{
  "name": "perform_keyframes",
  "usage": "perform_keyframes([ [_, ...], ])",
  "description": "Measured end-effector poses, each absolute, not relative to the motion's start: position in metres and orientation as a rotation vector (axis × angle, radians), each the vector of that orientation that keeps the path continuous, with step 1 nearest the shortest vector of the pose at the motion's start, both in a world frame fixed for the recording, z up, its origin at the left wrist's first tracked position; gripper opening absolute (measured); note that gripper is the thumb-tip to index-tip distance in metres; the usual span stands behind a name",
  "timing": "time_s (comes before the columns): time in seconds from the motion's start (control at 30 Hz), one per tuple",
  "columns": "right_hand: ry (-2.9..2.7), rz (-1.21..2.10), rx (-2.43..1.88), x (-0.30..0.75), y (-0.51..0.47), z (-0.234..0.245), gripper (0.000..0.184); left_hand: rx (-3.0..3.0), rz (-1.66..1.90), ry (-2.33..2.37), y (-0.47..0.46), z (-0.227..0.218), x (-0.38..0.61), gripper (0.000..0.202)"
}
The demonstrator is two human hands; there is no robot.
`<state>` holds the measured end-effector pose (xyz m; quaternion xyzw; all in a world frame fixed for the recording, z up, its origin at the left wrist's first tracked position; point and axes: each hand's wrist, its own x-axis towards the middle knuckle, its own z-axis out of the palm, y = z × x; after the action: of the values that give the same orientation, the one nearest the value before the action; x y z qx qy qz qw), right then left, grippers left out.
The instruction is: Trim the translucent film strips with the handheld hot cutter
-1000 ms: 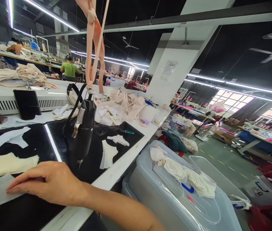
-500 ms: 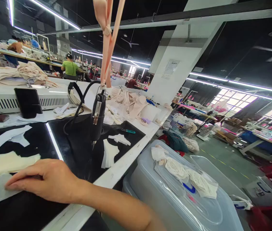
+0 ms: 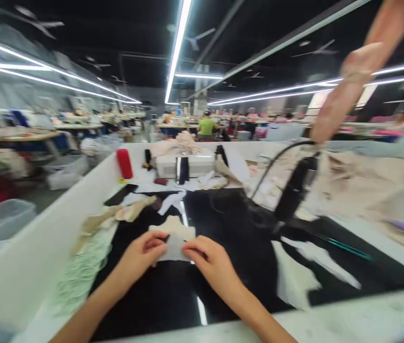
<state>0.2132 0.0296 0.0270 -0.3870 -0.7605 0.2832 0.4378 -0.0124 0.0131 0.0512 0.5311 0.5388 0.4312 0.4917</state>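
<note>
Tho sheer, wht pc btwn fingers

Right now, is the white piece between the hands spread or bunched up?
Spread: the white piece shows a smooth face between left hand and right hand.

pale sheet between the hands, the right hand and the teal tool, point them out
pale sheet (image 3: 175,250): head view, middle of its surface
right hand (image 3: 216,261): head view, back of the hand
teal tool (image 3: 350,249): head view, its teal part

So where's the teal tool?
Head view, right side: teal tool on the black mat, beside the narrow white piece, well right of the right hand.
</note>
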Motion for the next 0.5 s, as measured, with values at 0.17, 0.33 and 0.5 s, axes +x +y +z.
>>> perform_keyframes([
  [0.17, -1.905, 0.723, -0.897, 0.219, 0.046, 0.017, 0.021, 1.385, 1.064, 1.4, 0.025, 0.038, -0.011, 0.053],
  [0.33, -1.931, 0.641, -0.997, 0.218, 0.063, 0.021, 0.025, 1.598, 1.058, 1.455, 0.044, 0.055, -0.014, 0.034],
  [0.5, -1.99, 0.522, -1.093, 0.211, 0.088, 0.02, 0.029, 1.851, 0.992, 1.552, 0.073, 0.059, -0.012, 0.025],
])
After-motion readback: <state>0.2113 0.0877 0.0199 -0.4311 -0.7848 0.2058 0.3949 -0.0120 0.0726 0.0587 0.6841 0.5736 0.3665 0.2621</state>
